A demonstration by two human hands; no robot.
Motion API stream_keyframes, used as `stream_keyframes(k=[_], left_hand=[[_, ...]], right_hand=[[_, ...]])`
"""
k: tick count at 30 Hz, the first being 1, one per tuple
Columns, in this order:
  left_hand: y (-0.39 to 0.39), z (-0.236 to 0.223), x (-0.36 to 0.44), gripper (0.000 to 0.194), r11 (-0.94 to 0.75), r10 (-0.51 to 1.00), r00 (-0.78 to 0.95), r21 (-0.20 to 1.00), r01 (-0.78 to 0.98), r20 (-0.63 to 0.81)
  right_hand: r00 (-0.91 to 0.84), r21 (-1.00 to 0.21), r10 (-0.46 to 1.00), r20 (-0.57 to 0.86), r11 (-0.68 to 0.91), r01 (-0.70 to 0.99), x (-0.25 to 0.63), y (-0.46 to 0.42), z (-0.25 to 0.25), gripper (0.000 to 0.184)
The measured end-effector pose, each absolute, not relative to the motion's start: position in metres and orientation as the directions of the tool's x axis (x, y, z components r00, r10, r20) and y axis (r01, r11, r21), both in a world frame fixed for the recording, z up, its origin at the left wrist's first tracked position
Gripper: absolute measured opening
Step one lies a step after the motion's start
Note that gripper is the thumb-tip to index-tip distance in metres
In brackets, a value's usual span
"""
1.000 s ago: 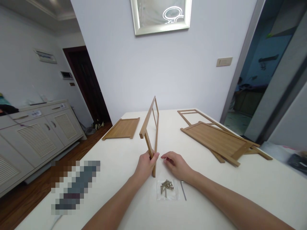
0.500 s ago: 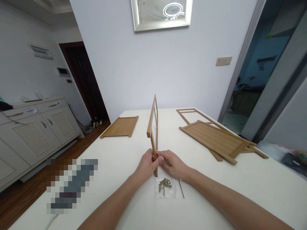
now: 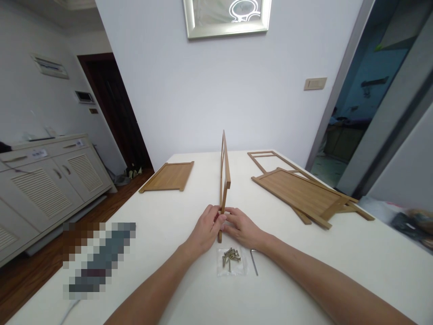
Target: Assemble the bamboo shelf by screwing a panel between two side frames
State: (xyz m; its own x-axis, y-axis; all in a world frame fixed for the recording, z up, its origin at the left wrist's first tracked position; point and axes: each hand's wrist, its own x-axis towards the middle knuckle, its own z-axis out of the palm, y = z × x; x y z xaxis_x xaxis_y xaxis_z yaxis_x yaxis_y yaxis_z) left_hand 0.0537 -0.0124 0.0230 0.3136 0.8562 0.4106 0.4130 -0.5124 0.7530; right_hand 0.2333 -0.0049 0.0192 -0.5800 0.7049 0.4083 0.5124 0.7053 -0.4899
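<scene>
A narrow wooden frame (image 3: 223,167) stands on edge on the white table (image 3: 176,216), running away from me. My left hand (image 3: 205,228) grips its near end from the left, fingers closed round the upright. From the right, my right hand (image 3: 241,227) presses against the same near end, fingers curled on the wood. Just in front of both hands lies a clear bag of screws (image 3: 230,258) with a hex key (image 3: 254,261) to its right.
A small wooden panel (image 3: 168,176) lies flat at the far left of the table. A larger slatted panel (image 3: 299,193) rests on another frame (image 3: 270,159) at the right. A white cabinet (image 3: 43,171) stands left; an open doorway is right.
The frame has tipped from leaning left to nearly upright, leaning slightly right. My right hand moved from beside the frame onto its near end.
</scene>
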Motion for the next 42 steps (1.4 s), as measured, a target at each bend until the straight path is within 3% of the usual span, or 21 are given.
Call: stream_keyframes(k=[5, 19, 31, 34, 37, 42], left_hand=[[-0.008, 0.019, 0.053, 0.025, -0.501, 0.864, 0.286, 0.769, 0.397, 0.415], [-0.007, 0.02, 0.051, 0.027, -0.445, 0.884, 0.318, 0.827, 0.345, 0.343], [-0.021, 0.034, 0.045, 0.037, -0.402, 0.907, 0.314, 0.796, 0.452, 0.28], [-0.024, 0.037, 0.043, 0.035, -0.393, 0.918, 0.276, 0.764, 0.512, 0.287], [-0.03, 0.043, 0.039, 0.02, -0.392, 0.92, 0.235, 0.693, 0.606, 0.314], [-0.049, 0.057, 0.041, 0.022, -0.488, 0.861, 0.456, 0.616, 0.618, 0.225]], right_hand=[[-0.572, -0.428, 0.711, 0.409, 0.703, 0.568, 0.233, 0.0, 0.01, 0.03], [-0.598, -0.421, 0.688, 0.411, 0.725, 0.545, 0.234, 0.0, 0.014, 0.023], [-0.61, -0.408, 0.655, 0.446, 0.756, 0.513, 0.234, 0.005, 0.009, 0.028], [-0.603, -0.413, 0.66, 0.447, 0.751, 0.515, 0.234, 0.006, 0.007, 0.029], [-0.593, -0.415, 0.671, 0.445, 0.741, 0.528, 0.234, 0.007, 0.006, 0.029], [-0.596, -0.422, 0.673, 0.438, 0.74, 0.525, 0.234, 0.007, 0.007, 0.029]])
